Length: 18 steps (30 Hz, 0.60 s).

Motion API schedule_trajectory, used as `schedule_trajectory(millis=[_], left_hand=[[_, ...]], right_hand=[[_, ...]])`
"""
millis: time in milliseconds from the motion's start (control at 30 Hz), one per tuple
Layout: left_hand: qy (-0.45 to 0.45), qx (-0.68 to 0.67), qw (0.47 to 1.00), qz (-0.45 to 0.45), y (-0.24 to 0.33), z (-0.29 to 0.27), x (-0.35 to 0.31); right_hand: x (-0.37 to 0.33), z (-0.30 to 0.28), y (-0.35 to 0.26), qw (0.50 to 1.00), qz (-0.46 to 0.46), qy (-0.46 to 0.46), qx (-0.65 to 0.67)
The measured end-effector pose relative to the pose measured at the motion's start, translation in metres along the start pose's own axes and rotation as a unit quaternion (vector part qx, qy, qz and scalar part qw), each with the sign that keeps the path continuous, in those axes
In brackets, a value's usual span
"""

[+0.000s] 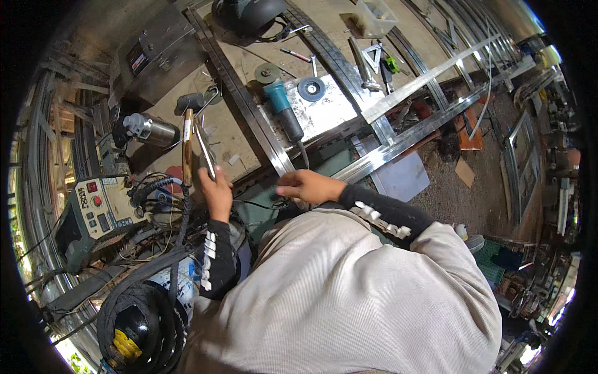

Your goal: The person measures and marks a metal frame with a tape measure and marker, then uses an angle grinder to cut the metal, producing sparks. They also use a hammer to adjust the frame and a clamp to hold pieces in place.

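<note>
My left hand (pixel 217 194) is closed round the near end of a long, slim silver hand tool (pixel 204 148), which points away over the bench; its exact kind is unclear. A wooden-handled hammer (pixel 187 146) lies just left of it. My right hand (pixel 314 186) lies across the near end of a square metal tube (pixel 240 93), with its fingers wrapped over it. Beyond that hand rests a teal angle grinder (pixel 284 111), its cord running back toward me. A dark flap disc (pixel 311 89) sits right of the grinder, and a worn cutting disc (pixel 267 73) lies past its head.
Left stand a welding machine (pixel 103 209) with cables, a metal canister (pixel 151 129) and a grey metal box (pixel 152 56). A long frame rail (pixel 398 146) crosses at the right. A welding helmet (pixel 249 15), triangular square (pixel 372 57) and plastic bin (pixel 374 19) lie farther back.
</note>
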<state>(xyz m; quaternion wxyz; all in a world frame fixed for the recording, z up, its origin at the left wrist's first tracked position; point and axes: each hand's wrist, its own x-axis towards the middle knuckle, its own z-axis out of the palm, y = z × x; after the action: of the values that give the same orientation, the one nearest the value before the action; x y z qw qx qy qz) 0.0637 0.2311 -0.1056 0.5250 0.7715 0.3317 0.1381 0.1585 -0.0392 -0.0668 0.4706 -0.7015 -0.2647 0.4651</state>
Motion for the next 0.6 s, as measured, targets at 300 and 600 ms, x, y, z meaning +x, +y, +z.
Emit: schedule_trajectory(millis=[300, 600], left_hand=[[0.013, 0.302, 0.949, 0.087, -0.047, 0.009, 0.080], [0.055, 0.526, 0.841, 0.115, -0.064, 0.009, 0.084]], right_hand=[[-0.105, -0.016, 0.051, 0.968, 0.090, 0.180, 0.149], [-0.140, -0.120, 0.020, 0.946, -0.050, 0.319, -0.037]])
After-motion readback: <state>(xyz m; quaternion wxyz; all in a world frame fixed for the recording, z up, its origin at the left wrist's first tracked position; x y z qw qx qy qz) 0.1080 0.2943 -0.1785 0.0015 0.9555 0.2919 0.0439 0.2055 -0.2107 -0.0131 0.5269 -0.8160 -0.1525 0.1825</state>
